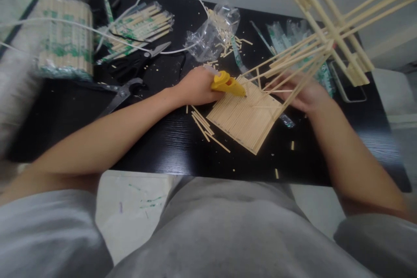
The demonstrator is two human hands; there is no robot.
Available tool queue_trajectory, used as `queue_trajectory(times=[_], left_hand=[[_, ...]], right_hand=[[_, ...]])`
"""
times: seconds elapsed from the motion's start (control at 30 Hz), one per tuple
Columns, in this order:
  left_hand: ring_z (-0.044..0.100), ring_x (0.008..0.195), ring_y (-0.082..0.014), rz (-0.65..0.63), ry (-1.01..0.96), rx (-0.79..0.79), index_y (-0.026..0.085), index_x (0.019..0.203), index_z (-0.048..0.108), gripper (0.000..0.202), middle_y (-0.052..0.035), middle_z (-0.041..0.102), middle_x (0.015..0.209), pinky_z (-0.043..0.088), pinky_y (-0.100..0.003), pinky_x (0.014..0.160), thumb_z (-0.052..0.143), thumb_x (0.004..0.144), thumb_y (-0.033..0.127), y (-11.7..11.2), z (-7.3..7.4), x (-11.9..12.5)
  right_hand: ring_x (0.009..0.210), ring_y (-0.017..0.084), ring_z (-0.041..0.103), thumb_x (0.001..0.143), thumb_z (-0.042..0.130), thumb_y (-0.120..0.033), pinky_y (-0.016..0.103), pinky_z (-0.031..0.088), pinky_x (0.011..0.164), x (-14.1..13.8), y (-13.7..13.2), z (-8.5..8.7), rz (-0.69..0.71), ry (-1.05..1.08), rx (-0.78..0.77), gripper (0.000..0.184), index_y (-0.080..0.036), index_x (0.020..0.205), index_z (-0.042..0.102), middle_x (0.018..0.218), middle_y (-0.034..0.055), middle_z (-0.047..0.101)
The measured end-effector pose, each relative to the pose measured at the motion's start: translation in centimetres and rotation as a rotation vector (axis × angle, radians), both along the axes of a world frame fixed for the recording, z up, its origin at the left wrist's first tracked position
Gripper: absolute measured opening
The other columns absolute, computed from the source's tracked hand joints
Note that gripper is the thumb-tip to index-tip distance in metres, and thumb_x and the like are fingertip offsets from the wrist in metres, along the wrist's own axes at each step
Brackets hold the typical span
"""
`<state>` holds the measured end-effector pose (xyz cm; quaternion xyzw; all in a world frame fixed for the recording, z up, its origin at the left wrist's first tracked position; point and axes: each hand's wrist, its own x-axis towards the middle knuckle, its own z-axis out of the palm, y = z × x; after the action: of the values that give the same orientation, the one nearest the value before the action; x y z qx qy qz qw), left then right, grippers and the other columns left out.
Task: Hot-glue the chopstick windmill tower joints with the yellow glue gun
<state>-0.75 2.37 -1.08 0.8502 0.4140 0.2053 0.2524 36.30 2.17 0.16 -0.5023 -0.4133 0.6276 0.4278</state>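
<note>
The left hand (198, 86) holds a yellow glue gun (230, 84) over a panel of wooden sticks (243, 117).
The left fingers are wrapped around the glue gun, and its nozzle points down to the panel, which lies just in front of these fingers; whether the tip touches it, I cannot tell. The right hand (301, 91) is at the other side of the panel, behind thin sticks of a wooden frame (342, 25) that rises above its fingers; these are partly hidden, so I cannot tell how firmly they grip. Loose sticks (202, 125) lie below the left fingers, and pliers (125, 92) lie behind the left wrist.
</note>
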Motion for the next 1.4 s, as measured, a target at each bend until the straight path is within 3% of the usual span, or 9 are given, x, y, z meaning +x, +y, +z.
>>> queue_trajectory(times=[0.2, 0.4, 0.63, 0.87, 0.93, 1.03, 1.17, 1.23, 1.4], left_hand=[[0.081, 0.117, -0.0341, 0.005, -0.002, 0.021, 0.020, 0.110, 0.081, 0.022, -0.0075, 0.080, 0.105, 0.064, -0.047, 0.109, 0.085, 0.095, 0.037, 0.1, -0.3, 0.0], [0.082, 0.109, -0.0325, -0.006, 0.023, 0.041, 0.022, 0.109, 0.083, 0.019, -0.0071, 0.082, 0.103, 0.064, -0.047, 0.105, 0.084, 0.095, 0.034, -0.1, 0.0, 0.1], [0.081, 0.097, -0.0273, -0.001, 0.062, 0.055, 0.023, 0.108, 0.086, 0.016, -0.0057, 0.086, 0.101, 0.062, -0.040, 0.093, 0.083, 0.095, 0.033, -0.3, 0.2, -0.1], [0.074, 0.083, -0.0208, -0.040, 0.042, 0.057, 0.022, 0.100, 0.081, 0.012, -0.0027, 0.082, 0.089, 0.053, -0.033, 0.080, 0.081, 0.096, 0.033, -0.3, 0.4, -0.5], [0.073, 0.081, -0.0197, -0.049, 0.042, 0.035, 0.023, 0.095, 0.078, 0.009, -0.0014, 0.080, 0.086, 0.051, -0.031, 0.078, 0.080, 0.096, 0.032, -0.4, 0.7, -0.6], [0.072, 0.079, -0.0192, -0.026, 0.047, -0.018, 0.024, 0.090, 0.072, 0.011, 0.0003, 0.078, 0.083, 0.050, -0.031, 0.077, 0.079, 0.095, 0.031, -0.6, 1.0, -0.7], [0.072, 0.079, -0.0199, -0.014, 0.070, -0.009, 0.025, 0.085, 0.066, 0.017, 0.0019, 0.073, 0.078, 0.051, -0.031, 0.079, 0.080, 0.095, 0.028, -0.7, 1.3, -0.8], [0.072, 0.079, -0.0203, -0.009, 0.070, -0.012, 0.025, 0.083, 0.063, 0.020, 0.0017, 0.072, 0.078, 0.052, -0.031, 0.079, 0.081, 0.093, 0.027, -0.7, 1.3, -0.7], [0.072, 0.079, -0.0204, 0.000, 0.062, -0.033, 0.025, 0.081, 0.060, 0.021, 0.0012, 0.071, 0.080, 0.053, -0.032, 0.080, 0.077, 0.094, 0.027, -0.6, 1.4, -0.8]], right_hand=[[0.089, 0.025, 0.090, 0.112, 0.092, -0.023, 0.047, 0.075, 0.105, 0.2, 0.3, -0.4, -0.013, -0.016, -0.005, 0.021, -0.023, 0.093, 0.082, 0.087, 0.0048, 0.088], [0.091, 0.026, 0.090, 0.114, 0.081, -0.019, 0.045, 0.076, 0.102, 0.5, 0.3, -0.7, 0.001, 0.008, 0.010, 0.020, -0.021, 0.095, 0.085, 0.092, 0.0092, 0.090], [0.091, 0.029, 0.091, 0.102, 0.098, -0.029, 0.043, 0.078, 0.100, 0.1, 0.1, -0.7, 0.036, 0.053, 0.009, 0.023, -0.022, 0.089, 0.080, 0.089, 0.0098, 0.088], [0.089, 0.025, 0.091, 0.095, 0.110, -0.043, 0.035, 0.079, 0.091, -0.3, 0.0, 0.1, 0.184, 0.079, 0.003, 0.031, -0.022, 0.098, 0.087, 0.095, 0.0077, 0.091], [0.093, 0.025, 0.091, 0.096, 0.109, -0.045, 0.037, 0.079, 0.096, -0.4, 0.0, 0.0, 0.217, 0.081, 0.011, 0.031, -0.023, 0.100, 0.088, 0.099, 0.0060, 0.092], [0.102, 0.025, 0.091, 0.103, 0.105, -0.044, 0.041, 0.076, 0.105, -0.4, 0.2, -0.7, 0.228, 0.096, 0.051, 0.026, -0.024, 0.111, 0.090, 0.109, 0.0074, 0.092], [0.093, 0.025, 0.086, 0.103, 0.106, -0.047, 0.040, 0.074, 0.100, -0.1, 1.1, -2.5, 0.271, 0.135, 0.078, 0.032, -0.021, 0.101, 0.087, 0.095, 0.0086, 0.087], [0.093, 0.024, 0.085, 0.103, 0.106, -0.045, 0.039, 0.073, 0.099, 0.1, 1.4, -3.3, 0.244, 0.167, 0.089, 0.031, -0.020, 0.107, 0.088, 0.096, 0.0082, 0.087], [0.101, 0.026, 0.087, 0.102, 0.107, -0.044, 0.043, 0.071, 0.106, -0.2, 1.6, -3.7, 0.264, 0.225, 0.116, 0.034, -0.018, 0.115, 0.089, 0.104, 0.0105, 0.090]])
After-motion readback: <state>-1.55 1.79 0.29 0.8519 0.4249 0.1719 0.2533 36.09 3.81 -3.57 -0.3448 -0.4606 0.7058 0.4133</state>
